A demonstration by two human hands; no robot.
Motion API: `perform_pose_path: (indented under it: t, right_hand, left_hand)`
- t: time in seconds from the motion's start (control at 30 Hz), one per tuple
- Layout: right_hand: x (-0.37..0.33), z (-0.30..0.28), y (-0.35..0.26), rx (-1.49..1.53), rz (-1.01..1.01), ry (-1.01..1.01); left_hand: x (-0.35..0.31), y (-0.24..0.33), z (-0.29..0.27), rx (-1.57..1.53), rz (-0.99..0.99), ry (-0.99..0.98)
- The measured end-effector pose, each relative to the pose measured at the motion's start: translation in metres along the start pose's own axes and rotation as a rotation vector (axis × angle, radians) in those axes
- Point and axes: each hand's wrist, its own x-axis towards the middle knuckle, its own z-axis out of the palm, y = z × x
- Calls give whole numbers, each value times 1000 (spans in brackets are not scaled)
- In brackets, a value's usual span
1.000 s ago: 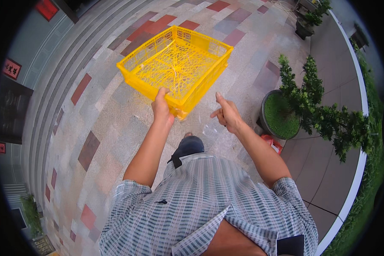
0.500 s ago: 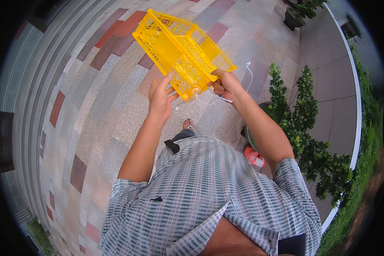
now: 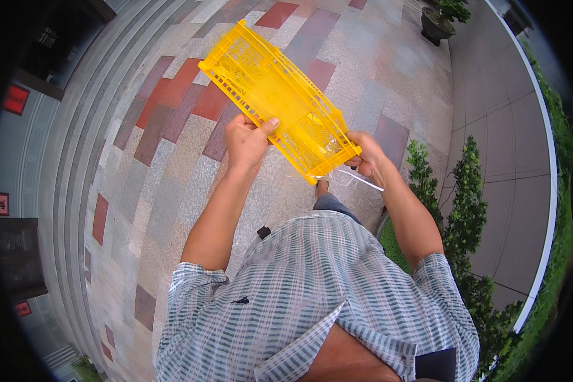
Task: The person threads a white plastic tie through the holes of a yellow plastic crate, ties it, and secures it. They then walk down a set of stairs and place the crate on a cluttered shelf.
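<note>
A yellow plastic basket [image 3: 281, 100] with openwork lattice sides is held out in front of me, tilted, one broad side facing me. My left hand [image 3: 248, 141] is closed on its near long edge, thumb laid over the rim and fingers mostly hidden beneath. At the right end, my right hand [image 3: 367, 154] grips the corner, its fingertips partly behind the plastic. From that corner, just under my right hand, trails a thin white cord [image 3: 366, 181]. Something clear and shiny shows near the basket's lower corner, too faint to name.
Stone paving [image 3: 172, 210] in grey and red blocks lies below. Steps [image 3: 63, 191] curve along the left. To the right grow leafy shrubs [image 3: 470, 184] beside a tiled wall [image 3: 503, 127]; a dark planter [image 3: 437, 27] stands at the far right.
My left hand, open beside the basket before, has closed on its long edge. The basket has turned, its broad side now facing me. My right hand has moved nearer and rightward.
</note>
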Motion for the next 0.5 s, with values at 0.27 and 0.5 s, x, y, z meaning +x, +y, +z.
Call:
perform_pose_path:
  t: [0.27,0.5]
  right_hand:
    - [109,-78,-104,-80,126,-170]
    - [150,-104,-230,-855,-363,349]
  left_hand:
    - [108,13,89,96,138,3]
    - [201,35,134,115,175,77]
